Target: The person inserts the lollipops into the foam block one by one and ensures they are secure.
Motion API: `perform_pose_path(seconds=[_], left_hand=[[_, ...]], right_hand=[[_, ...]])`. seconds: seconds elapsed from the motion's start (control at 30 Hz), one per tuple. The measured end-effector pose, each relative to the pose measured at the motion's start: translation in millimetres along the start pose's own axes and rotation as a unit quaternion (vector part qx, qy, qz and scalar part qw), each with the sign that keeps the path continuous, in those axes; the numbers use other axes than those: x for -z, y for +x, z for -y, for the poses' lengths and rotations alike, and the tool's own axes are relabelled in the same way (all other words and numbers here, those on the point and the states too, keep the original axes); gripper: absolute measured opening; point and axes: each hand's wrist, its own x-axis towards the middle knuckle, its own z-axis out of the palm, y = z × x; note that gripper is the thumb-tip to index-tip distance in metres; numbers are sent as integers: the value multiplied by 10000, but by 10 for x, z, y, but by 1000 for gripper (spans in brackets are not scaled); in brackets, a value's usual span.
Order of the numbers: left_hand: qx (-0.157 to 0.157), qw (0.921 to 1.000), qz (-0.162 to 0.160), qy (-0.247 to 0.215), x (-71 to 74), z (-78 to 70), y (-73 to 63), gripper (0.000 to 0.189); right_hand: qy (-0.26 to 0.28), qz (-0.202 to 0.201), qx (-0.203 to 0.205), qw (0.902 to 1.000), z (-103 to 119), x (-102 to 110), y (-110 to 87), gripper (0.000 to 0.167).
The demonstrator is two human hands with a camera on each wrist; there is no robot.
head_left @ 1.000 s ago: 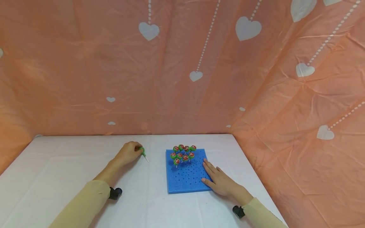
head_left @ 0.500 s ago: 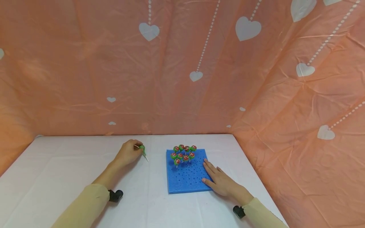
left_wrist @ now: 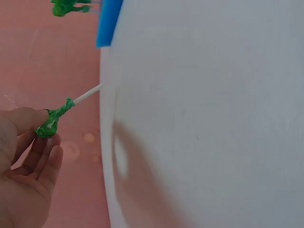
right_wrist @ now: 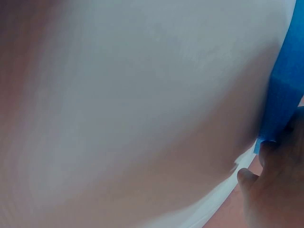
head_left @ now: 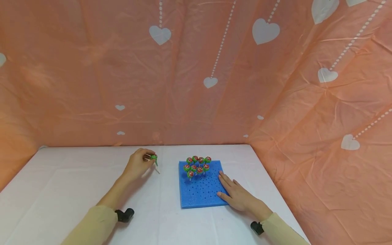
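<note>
In the head view my left hand [head_left: 139,162] pinches a lollipop [head_left: 154,158] by its green-wrapped head, left of the foam. The left wrist view shows this lollipop [left_wrist: 49,125] between thumb and fingers, its white stick [left_wrist: 88,93] pointing away from the palm. My right hand [head_left: 240,197] lies with spread, straight fingers on the right edge of a blue foam block [head_left: 202,197] dotted with small holes. Several lollipops [head_left: 193,167] with red and green wrappers stand upright in the foam's back left part. The right wrist view catches the foam's side [right_wrist: 280,95] beside the right hand [right_wrist: 278,185].
A white-covered table [head_left: 76,177] carries the foam block. Behind it and on the right hangs an orange sheet [head_left: 196,112] with pale hearts. Small black cameras [head_left: 125,215] are worn at both wrists.
My left hand has shifted slightly up and turned a little, bringing the red top of its lollipop into view with the stick still pointing down. The right hand and foam stay in place.
</note>
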Motion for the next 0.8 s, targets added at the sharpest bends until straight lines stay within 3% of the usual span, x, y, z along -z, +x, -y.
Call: perform_pose_path(seconds=[0.3,0.8], left_hand=[[-156,9995,-199,-194,-4,-158,-78,27],[-759,9959,-274,-401,-119,-463,-246,28]], right_hand=[[-22,11,-39,10000,-7,-9,6,79],[-7,12,-31,10000,-9,-7,7,79]])
